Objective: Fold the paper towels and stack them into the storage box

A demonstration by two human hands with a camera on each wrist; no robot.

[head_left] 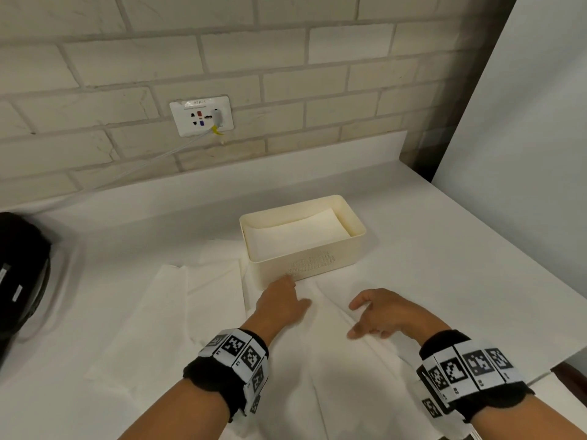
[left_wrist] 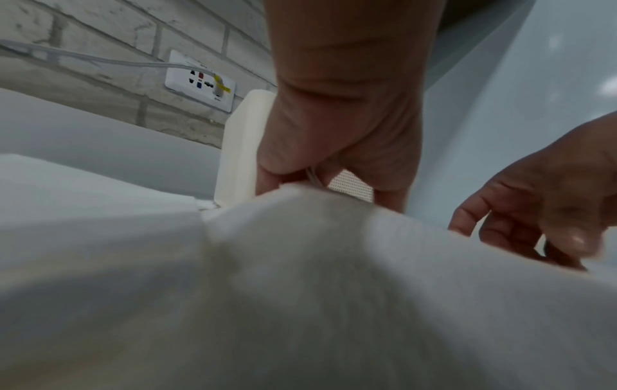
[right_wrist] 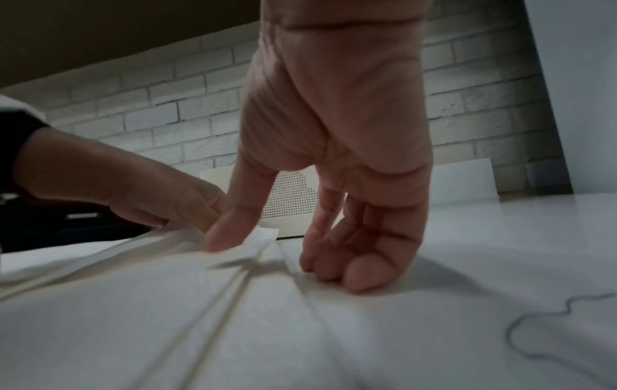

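white paper towel (head_left: 336,360) lies spread on the white surface (head_left: 460,274), directly in front of the person and just short of the storage box (head_left: 305,265). long creases run along the sheet toward the box, and its left portion is raised off the surface.

left hand (head_left: 279,304): positioned at the far left corner of the sheet, close against the perforated front wall of the storage box. in the left wrist view the fingers (left_wrist: 267,179) curl down and pinch the raised edge of the paper towel. the left hand grips this sheet.

right hand (head_left: 378,312): positioned on the right part of the same sheet, near the left hand but apart from it. in the right wrist view the fingers (right_wrist: 354,274) are loosely bent and held together, with the tips pressing down on the paper; the thumb (right_wrist: 227,234) is set apart from them and rests on a small lifted flap. nothing is enclosed in this hand.

storage box: cream, rectangular, open-topped, standing upright on the surface. a folded towel (head_left: 298,231) lies flat inside it.

additional sheets (head_left: 178,300) lie overlapped on the surface to the left of the box and the left hand.

background: a brick wall (head_left: 317,90) with a wall socket (head_left: 201,115) and a cable (head_left: 158,157) plugged into it. a black object (head_left: 22,274) sits at the left edge of the surface. both wrists carry black bands with printed square markers.
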